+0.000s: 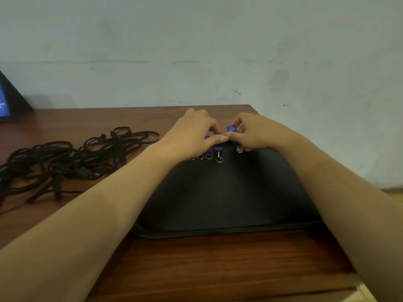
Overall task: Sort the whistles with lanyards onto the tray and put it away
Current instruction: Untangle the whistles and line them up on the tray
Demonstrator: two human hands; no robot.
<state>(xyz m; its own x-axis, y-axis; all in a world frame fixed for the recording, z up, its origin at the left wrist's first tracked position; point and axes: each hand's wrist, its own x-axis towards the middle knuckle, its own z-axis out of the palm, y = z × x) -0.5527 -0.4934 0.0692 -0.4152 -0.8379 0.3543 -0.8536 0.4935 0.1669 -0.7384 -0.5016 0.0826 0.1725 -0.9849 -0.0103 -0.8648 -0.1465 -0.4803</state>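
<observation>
Both hands meet at the far end of a black tray (pixel 218 203) that lies on a brown wooden table (pixel 196 269). The left hand (pixel 192 136) reaches in from the left with its fingers curled down over a row of whistles at the tray's far edge; its thumb stretches right and its tip touches the right hand's fingertips. A sliver of blue shows under its thumb, but whether the fingers actually clasp a whistle there cannot be told, since the hand covers them.

The right hand (pixel 250 136) pinches a blue whistle (pixel 231 128) between curled fingers and thumb, the whistle's body poking up just above the fingertips and its metal ring (pixel 239 150) hanging below the hand. Between the two hands, just below the touching thumbs, a black whistle (pixel 218 148) lies on the tray with its split ring pointing toward the person. To its left, three more small rings (pixel 200 157) peek out in a line from under the left hand.

A tangled heap of black lanyards (pixel 65 158) lies on the table well left of the tray, apart from the hands. A dark framed screen (pixel 8 101) leans at the far left edge against the pale wall (pixel 196 40).
</observation>
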